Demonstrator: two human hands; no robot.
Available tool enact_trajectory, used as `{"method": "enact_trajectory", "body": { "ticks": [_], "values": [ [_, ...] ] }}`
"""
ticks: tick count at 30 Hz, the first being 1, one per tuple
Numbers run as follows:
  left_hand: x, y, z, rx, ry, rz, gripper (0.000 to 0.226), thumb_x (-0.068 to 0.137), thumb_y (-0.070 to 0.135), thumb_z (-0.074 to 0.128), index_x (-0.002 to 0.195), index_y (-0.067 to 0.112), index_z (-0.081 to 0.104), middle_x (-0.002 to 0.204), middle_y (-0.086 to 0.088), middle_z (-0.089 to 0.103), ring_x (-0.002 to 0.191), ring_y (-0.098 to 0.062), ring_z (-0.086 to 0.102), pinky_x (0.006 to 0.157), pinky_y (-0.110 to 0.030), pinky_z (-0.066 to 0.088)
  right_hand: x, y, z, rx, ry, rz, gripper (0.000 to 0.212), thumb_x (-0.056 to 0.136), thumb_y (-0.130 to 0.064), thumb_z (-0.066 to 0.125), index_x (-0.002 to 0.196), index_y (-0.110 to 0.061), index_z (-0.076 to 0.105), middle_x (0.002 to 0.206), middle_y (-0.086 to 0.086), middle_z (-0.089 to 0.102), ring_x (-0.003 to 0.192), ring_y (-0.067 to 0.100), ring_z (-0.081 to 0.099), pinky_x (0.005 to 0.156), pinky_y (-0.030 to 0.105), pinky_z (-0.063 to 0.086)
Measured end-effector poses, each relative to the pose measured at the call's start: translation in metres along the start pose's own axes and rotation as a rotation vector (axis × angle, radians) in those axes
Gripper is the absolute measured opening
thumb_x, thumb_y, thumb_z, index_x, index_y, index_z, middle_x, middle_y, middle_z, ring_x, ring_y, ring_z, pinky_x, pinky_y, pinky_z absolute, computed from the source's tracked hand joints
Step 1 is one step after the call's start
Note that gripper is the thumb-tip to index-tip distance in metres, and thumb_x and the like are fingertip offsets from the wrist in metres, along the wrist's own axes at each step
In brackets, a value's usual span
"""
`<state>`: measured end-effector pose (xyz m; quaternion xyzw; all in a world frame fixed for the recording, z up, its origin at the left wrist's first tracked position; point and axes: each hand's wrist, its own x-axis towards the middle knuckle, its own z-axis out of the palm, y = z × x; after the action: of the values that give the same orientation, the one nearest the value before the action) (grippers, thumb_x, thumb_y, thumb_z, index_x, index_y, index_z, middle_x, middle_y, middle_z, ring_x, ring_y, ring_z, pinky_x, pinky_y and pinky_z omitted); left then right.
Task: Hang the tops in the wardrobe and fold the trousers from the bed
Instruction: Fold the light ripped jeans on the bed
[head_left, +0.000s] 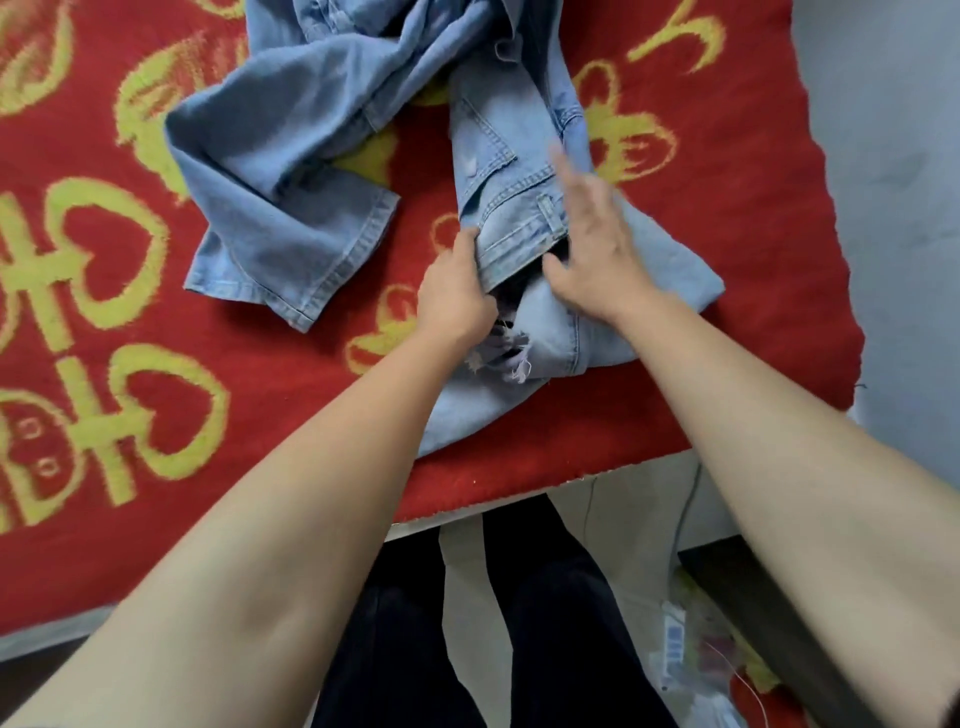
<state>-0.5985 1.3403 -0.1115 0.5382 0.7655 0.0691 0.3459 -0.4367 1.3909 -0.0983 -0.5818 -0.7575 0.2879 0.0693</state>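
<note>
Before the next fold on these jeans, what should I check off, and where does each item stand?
1. Left hand grips the jeans at the waistband: ok.
2. Right hand flat on the denim: cannot tell; it is open but motion-blurred.
3. Loose leg smoothed flat: not ok; it lies bunched to the left.
4. Near end of the jeans on the blanket, not over the edge: ok.
</note>
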Motion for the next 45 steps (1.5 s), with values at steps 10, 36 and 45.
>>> {"method": "enact_trajectory", "body": {
  "ticks": [10, 36, 45],
  "values": [
    [-0.048, -0.011, -0.085, -0.178, -0.057, -0.084, 0.061, 0.071, 0.012, 0.066, 0.123, 0.023, 0.035, 0.099, -0.003, 0.060, 0.089, -0.029, 0.060, 0.078, -0.042, 0.052, -0.036, -0.015, 0.000, 0.179, -0.222, 0.147, 0.039, 0.095, -0.032, 0.054, 0.134, -0.028, 0.052, 0.101, 0.002, 0.063, 0.102, 0.025, 0.060, 0.082, 0.028, 0.038],
    [-0.376, 0.021, -0.489, 0.257, 0.793, 0.383, 0.036, 0.074, 0.011, 0.065, 0.107, 0.012, 0.053, 0.106, -0.013, 0.054, 0.104, -0.035, 0.049, 0.080, -0.043, 0.044, -0.223, -0.476, -0.347, 1.091, 0.275, -0.225, 0.026, 0.084, -0.004, 0.051, 0.062, -0.011, 0.062, 0.062, 0.004, 0.054, 0.061, 0.018, 0.053, 0.056, 0.033, 0.047],
    [-0.462, -0.053, -0.553, 0.267, 1.169, 0.417, 0.040, 0.090, 0.012, 0.051, 0.129, 0.008, 0.043, 0.098, -0.023, 0.062, 0.085, -0.044, 0.060, 0.064, -0.043, 0.039, -0.310, -0.585, -0.362, 1.051, 0.482, -0.359, 0.014, 0.092, -0.012, 0.048, 0.079, -0.014, 0.053, 0.060, -0.002, 0.041, 0.057, 0.014, 0.038, 0.058, 0.034, 0.034]
  ]
}}
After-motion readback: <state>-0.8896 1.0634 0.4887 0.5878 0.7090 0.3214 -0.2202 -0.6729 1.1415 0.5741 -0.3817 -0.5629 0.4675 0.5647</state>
